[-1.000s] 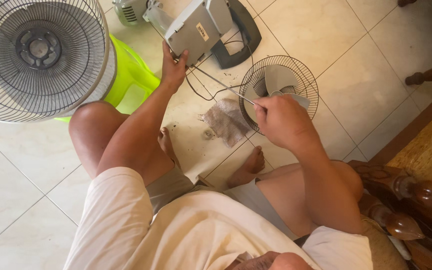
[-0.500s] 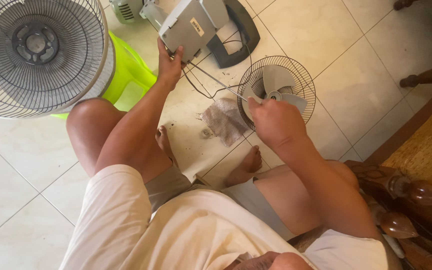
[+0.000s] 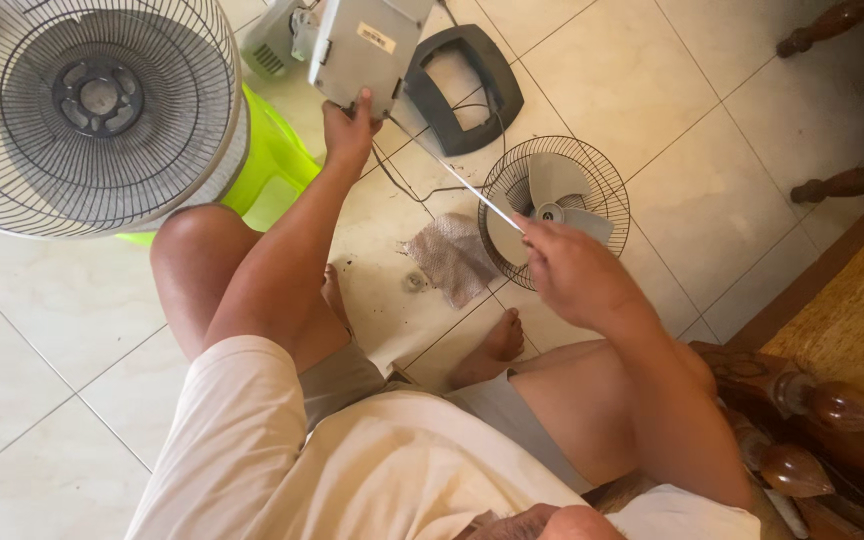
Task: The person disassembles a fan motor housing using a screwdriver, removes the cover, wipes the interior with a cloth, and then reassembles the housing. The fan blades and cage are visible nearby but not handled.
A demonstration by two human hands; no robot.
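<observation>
Fan's well apart now: left hand (image 3: pixel 349 128) clamps the grey fan base housing (image 3: pixel 367 45) on the tiled floor ahead, right hand (image 3: pixel 574 270) pinches a thin screwdriver (image 3: pixel 480 195) aimed at it, while grille (image 3: pixel 92 110) and small bladed fan (image 3: pixel 555 208) wait unassembled.

Two wire fan grilles (image 3: pixel 92 110) (image 3: pixel 554 212), one grey fan housing (image 3: pixel 364 45), one dark frame (image 3: pixel 464 88), one cloth (image 3: pixel 452 258), one green stool (image 3: pixel 267 165)

The tiled floor (image 3: pixel 752 130) carries a small fan (image 3: pixel 555 208), a dark frame (image 3: pixel 464 90), a grey rag (image 3: pixel 452 258), a green stool (image 3: pixel 270 170) and a bare foot (image 3: pixel 495 347).
</observation>
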